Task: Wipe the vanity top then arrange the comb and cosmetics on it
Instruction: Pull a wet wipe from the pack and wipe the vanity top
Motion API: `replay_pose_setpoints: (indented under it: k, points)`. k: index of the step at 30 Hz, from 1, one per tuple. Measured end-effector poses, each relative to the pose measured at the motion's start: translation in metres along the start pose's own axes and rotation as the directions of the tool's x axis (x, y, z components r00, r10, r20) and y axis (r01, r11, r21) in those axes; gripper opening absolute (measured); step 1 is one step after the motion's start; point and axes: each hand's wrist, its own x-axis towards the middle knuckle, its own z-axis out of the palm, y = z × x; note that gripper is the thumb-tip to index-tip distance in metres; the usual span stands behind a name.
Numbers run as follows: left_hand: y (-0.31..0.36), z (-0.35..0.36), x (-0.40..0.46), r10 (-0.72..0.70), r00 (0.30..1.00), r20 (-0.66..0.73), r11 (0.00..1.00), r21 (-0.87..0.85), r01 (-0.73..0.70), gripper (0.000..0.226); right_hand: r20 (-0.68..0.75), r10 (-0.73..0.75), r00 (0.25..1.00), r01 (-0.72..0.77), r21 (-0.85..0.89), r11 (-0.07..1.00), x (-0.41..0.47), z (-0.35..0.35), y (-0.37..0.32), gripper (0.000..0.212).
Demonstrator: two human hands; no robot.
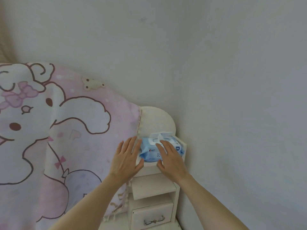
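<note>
head view: a blue wet-wipe pack (150, 151), flip lid raised, lies on the small top shelf (147, 164) of a white vanity, filling it edge to edge. left hand (127, 157) rests flat-fingered against the pack's left end; right hand (171, 159) lies on top, fingers straight. a pink cartoon blanket (54, 130) hangs at the shelf's left edge.

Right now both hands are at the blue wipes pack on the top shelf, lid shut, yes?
Not quite. The head view shows the lid flipped open. The rest holds: the left hand and right hand are both at the blue wipes pack on the top shelf.
</note>
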Motion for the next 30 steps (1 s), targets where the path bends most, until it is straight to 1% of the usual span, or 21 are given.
replay_pose_setpoints:
  k: [1, 4, 6, 8, 10, 11, 14, 16, 21, 23, 24, 25, 27, 28, 30]
  points:
    - [-0.004, 0.009, 0.006, 0.000, 1.000, -0.001, 1.000, -0.005, 0.000, 0.058, 0.002, -0.026, 1.000, 0.026, 0.017, 1.000, 0.011, 0.012, 0.001, 0.050]
    - [-0.012, 0.033, 0.024, -0.022, 1.000, 0.015, 0.998, -0.061, 0.023, 0.067, -0.012, -0.074, 0.997, 0.074, 0.029, 0.997, 0.040, 0.041, -0.002, 0.048]
    - [-0.015, 0.052, 0.034, -0.018, 1.000, -0.001, 0.996, -0.089, 0.017, 0.061, -0.037, -0.082, 0.996, 0.083, 0.006, 0.997, 0.053, 0.056, 0.000, 0.046]
    - [-0.017, 0.071, 0.043, 0.004, 1.000, 0.012, 0.992, -0.128, -0.002, 0.058, -0.065, -0.038, 0.997, 0.039, 0.010, 0.999, 0.059, 0.069, 0.007, 0.043]
    - [-0.019, 0.087, 0.054, 0.027, 0.999, 0.024, 0.988, -0.154, -0.023, 0.059, -0.094, 0.039, 0.995, -0.036, 0.028, 0.999, 0.065, 0.079, 0.016, 0.043]
    - [-0.020, 0.093, 0.059, 0.037, 0.999, 0.026, 0.986, -0.162, -0.032, 0.059, -0.126, 0.063, 0.990, -0.063, 0.005, 0.998, 0.067, 0.084, 0.022, 0.044]
    - [-0.018, 0.104, 0.072, 0.053, 0.998, 0.040, 0.980, -0.193, -0.045, 0.060, -0.191, 0.076, 0.979, -0.088, -0.055, 0.995, 0.075, 0.089, 0.036, 0.045]
    - [-0.014, 0.112, 0.078, 0.072, 0.996, 0.044, 0.973, -0.222, -0.060, 0.059, -0.208, 0.041, 0.977, -0.064, -0.106, 0.992, 0.080, 0.091, 0.045, 0.042]
    - [-0.011, 0.122, 0.083, 0.071, 0.994, 0.087, 0.968, -0.246, -0.048, 0.062, -0.171, -0.136, 0.976, 0.093, -0.237, 0.967, 0.089, 0.086, 0.072, 0.033]
    - [-0.011, 0.121, 0.082, 0.074, 0.992, 0.102, 0.969, -0.242, -0.048, 0.060, -0.106, -0.200, 0.974, 0.162, -0.289, 0.943, 0.092, 0.081, 0.083, 0.028]
    - [-0.011, 0.119, 0.082, 0.079, 0.990, 0.116, 0.969, -0.241, -0.049, 0.060, -0.059, -0.220, 0.974, 0.191, -0.317, 0.929, 0.092, 0.076, 0.088, 0.019]
    - [-0.011, 0.118, 0.082, 0.087, 0.988, 0.128, 0.970, -0.237, -0.054, 0.059, -0.009, -0.220, 0.975, 0.204, -0.342, 0.917, 0.093, 0.071, 0.090, 0.016]
    - [-0.011, 0.118, 0.082, 0.093, 0.985, 0.143, 0.973, -0.221, -0.060, 0.058, 0.068, -0.174, 0.982, 0.187, -0.380, 0.906, 0.095, 0.062, 0.090, 0.031]
    - [-0.011, 0.118, 0.081, 0.092, 0.985, 0.146, 0.975, -0.216, -0.059, 0.058, 0.075, -0.148, 0.986, 0.166, -0.385, 0.908, 0.096, 0.058, 0.087, 0.035]
    - [-0.010, 0.119, 0.080, 0.079, 0.985, 0.152, 0.975, -0.216, -0.045, 0.057, 0.062, -0.164, 0.985, 0.175, -0.367, 0.914, 0.096, 0.058, 0.081, 0.037]
